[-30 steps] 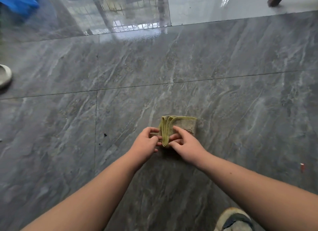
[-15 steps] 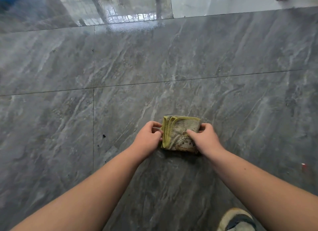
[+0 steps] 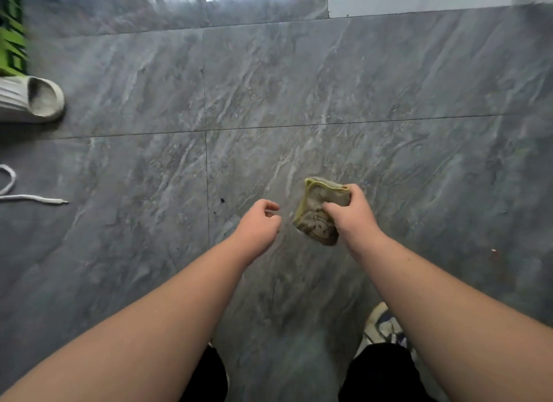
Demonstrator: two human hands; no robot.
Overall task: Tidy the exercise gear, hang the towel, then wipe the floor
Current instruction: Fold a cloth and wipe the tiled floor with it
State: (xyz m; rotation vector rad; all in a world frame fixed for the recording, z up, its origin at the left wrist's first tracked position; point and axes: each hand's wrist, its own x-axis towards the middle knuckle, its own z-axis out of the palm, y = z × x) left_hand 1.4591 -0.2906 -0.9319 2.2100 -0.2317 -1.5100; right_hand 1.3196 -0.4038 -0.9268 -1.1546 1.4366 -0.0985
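Note:
A folded, dirty cloth (image 3: 314, 216) with a yellow-green hem is gripped in my right hand (image 3: 354, 214), thumb on top and fingers around its right edge. It is just above the grey marble floor (image 3: 299, 87), tilted. My left hand (image 3: 258, 225) hovers a little to the left of the cloth, apart from it, fingers loosely curled and holding nothing.
A pale slipper (image 3: 30, 100) lies at the left edge, with a green and black object (image 3: 12, 30) behind it. A white cord (image 3: 27, 196) trails in from the left. My shoe (image 3: 383, 326) and dark-clad knees sit at the bottom. Small dark specks (image 3: 222, 200) mark the tile.
My left hand has let go of the cloth and pulled away to the left. My right hand alone has picked the cloth up. The view has shifted, bringing the slipper and cord in.

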